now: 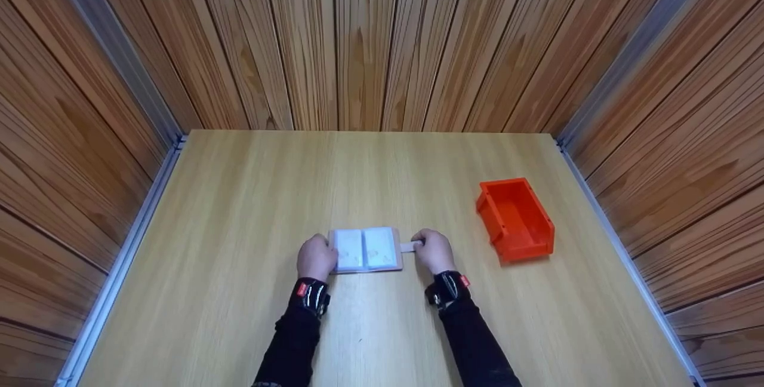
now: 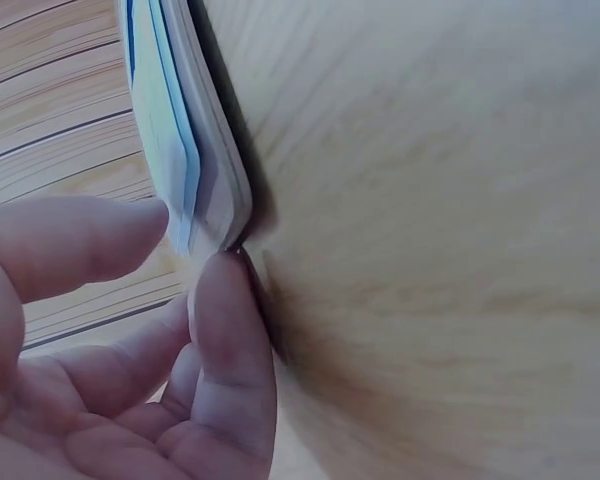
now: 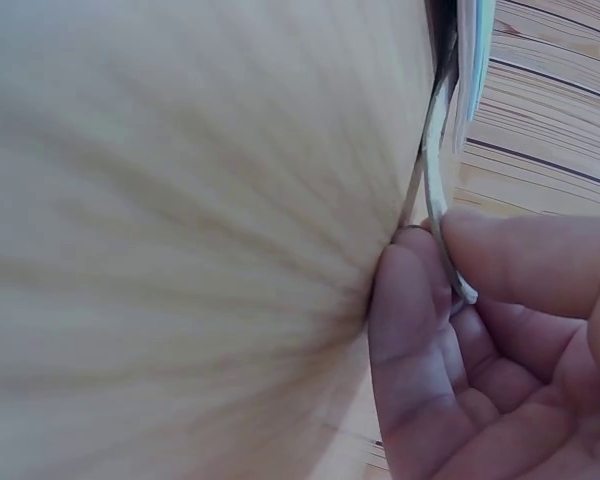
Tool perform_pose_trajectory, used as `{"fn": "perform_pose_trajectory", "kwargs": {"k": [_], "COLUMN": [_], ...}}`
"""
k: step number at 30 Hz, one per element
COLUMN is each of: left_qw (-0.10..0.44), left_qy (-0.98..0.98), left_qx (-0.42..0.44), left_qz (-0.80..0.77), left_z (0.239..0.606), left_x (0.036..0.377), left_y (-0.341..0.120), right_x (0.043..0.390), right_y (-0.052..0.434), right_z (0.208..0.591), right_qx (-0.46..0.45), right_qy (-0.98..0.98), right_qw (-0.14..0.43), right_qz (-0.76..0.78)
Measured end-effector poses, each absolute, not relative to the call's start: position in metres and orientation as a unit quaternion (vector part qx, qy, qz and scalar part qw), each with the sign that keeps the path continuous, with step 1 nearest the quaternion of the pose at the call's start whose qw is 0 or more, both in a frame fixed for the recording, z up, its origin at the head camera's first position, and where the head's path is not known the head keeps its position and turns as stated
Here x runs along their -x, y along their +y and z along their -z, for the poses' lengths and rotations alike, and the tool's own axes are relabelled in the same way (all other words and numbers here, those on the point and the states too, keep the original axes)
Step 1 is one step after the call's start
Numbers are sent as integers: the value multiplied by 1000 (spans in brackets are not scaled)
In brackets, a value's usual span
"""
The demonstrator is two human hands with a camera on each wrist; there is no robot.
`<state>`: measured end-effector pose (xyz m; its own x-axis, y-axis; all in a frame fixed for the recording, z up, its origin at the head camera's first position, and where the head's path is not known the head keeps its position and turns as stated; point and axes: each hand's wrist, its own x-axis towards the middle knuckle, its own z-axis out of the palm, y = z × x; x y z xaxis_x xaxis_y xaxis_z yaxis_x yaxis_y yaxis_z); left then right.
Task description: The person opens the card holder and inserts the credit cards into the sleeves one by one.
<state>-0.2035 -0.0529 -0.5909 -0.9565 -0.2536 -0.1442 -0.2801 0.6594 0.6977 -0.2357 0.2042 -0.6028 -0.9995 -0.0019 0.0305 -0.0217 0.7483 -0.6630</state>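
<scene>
A small card holder (image 1: 379, 248) lies spread open on the table, its pale clear sleeves facing up. My left hand (image 1: 316, 257) holds its left edge, thumb over the pages. In the left wrist view, the cover's rounded corner (image 2: 225, 190) meets my index fingertip, with the thumb beside the sleeves. From the cover's right side sticks out a light closure strap (image 1: 407, 247). Its end is pinched between the thumb and fingers of my right hand (image 1: 434, 251). The right wrist view shows the strap (image 3: 433, 175) slightly bent, rising off the table into that pinch.
An orange-red plastic bin (image 1: 517, 220) stands to the right of my right hand. The wooden table (image 1: 250, 196) is bounded by wood-plank walls (image 1: 358, 46) at the back and both sides, with metal rails (image 1: 119, 279) along the side edges.
</scene>
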Motion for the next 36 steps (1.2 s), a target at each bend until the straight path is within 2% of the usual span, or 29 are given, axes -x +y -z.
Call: {"fn": "perform_pose_trajectory", "kwargs": {"k": [15,23,30,36], "left_qw": [-18,0,-62,-57], "left_qy": [902,884,877,870], "left_qx": [140,153,94,70], "left_qz": [-407,-442,-467,-485], "left_z": [586,571,564,562], "left_x": [204,207,203,205], "left_y": [-54,-49,-35,-21], "right_x": [234,233,232,232], "right_y": [203,201,200,199], "right_z": [602,601,601,601], "right_qx": [4,12,24,23], "right_qy": [-929,-924,-921,-918], "right_qw": [6,-23,-37,-38], "right_qz": [-369,-382,-387,-393]}}
